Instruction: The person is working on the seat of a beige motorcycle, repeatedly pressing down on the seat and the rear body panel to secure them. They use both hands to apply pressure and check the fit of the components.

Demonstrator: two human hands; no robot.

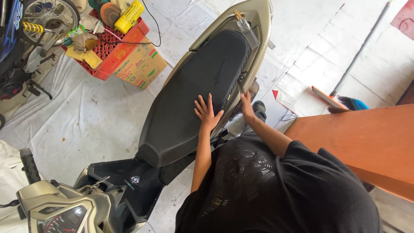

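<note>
Head view looks down on a scooter seat [194,90], black and long, with everything placed against it here. Nearest below the seat's wide front end sits the handlebar cluster with its dial [60,215], and beside that, a dark shirt [276,190] fills the lower frame. The left hand [207,112] lies flat on the seat's near right part, fingers spread apart, palm down, gripping nothing. The right hand [246,103] is at the seat's right edge, against the tan side panel [258,47]; its fingers curl over the rim, but I cannot tell whether they clamp anything. Right of the seat stands an orange-brown table [358,142], its edge close by, leaving only a narrow gap of floor. Left of the seat, white floor sheeting [95,116] gives wide open room. The seat's long axis runs from lower left to upper right, its narrow tail pointing away to the top. Beyond the seat's left side lie a cardboard box [140,64] and a red crate [112,47]; beyond its right, a broom [351,103].
</note>
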